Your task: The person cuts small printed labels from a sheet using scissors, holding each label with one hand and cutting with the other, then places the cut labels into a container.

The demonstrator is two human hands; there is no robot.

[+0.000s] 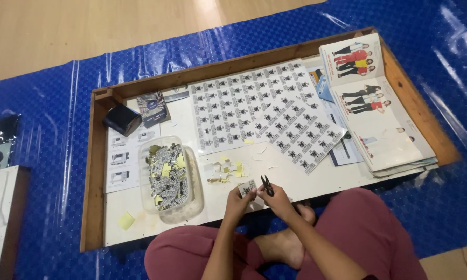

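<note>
**Snipping one label at a time**

Our left hand (238,199) pinches a small printed label (247,187) over the tray's (96,155) near edge. Our right hand (277,199) is closed around the black snips (266,185), blades slightly parted. We'd best cut close along the border and keep the fingertips back.

floor mat (46,129): blue, glossy, dotted texture
tray frame (91,171): brown wood
label sheets (244,103): white, black repeating prints
snips (267,185): black
tub (168,179): clear; black-white and yellow scraps
trousers (368,223): maroon
</note>
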